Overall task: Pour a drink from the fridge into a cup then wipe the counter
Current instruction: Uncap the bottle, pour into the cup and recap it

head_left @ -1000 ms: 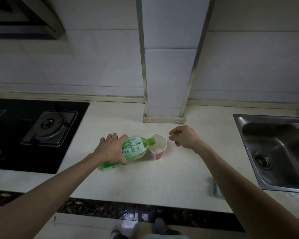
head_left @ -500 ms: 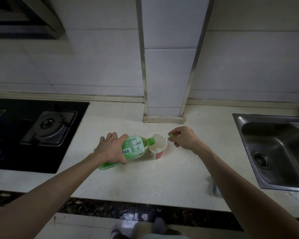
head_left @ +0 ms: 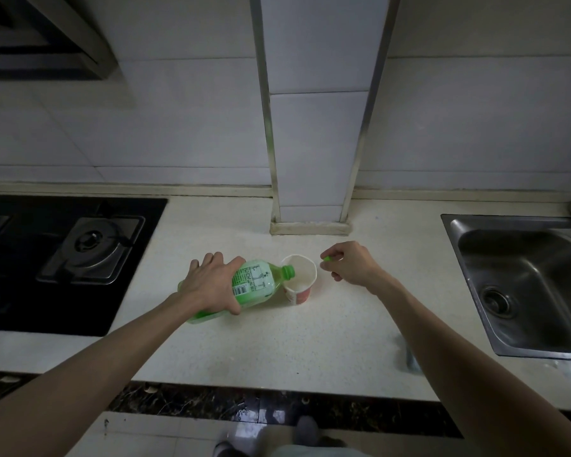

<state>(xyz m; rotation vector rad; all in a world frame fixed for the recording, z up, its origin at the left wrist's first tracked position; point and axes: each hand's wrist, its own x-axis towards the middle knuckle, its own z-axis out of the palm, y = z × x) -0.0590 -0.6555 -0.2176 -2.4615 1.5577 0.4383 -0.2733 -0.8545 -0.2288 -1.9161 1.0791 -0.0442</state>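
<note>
Bottle [head_left: 257, 285]: green plastic, labelled, uncapped, tipped almost flat with its mouth at the rim of the cup [head_left: 300, 284]; gripped round the body by the left hand [head_left: 211, 285].
Cup: paper, red and white, upright on the pale counter [head_left: 310, 341], a little whitish liquid inside.
Right hand [head_left: 351, 263]: just right of the cup, fingertips pinched on a small green cap [head_left: 327, 258].
Gas hob [head_left: 80, 255]: black, set into the counter at left.
Steel sink [head_left: 521, 285]: at right.
</note>
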